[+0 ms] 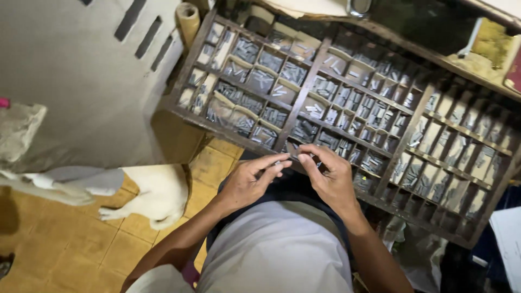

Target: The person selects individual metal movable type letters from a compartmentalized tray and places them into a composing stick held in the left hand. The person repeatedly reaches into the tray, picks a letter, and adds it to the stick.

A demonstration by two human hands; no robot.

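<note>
Head view: left hand (251, 182) and right hand (327, 176) meet in front of the torso, fingertips pinching a small row of metal type (291, 159) between them. Its long axis runs roughly left-right; facing too small to tell. It sits just above the near edge of the wooden type case (304, 92). White animal (154, 195) on the tiled floor (65, 244).
</note>
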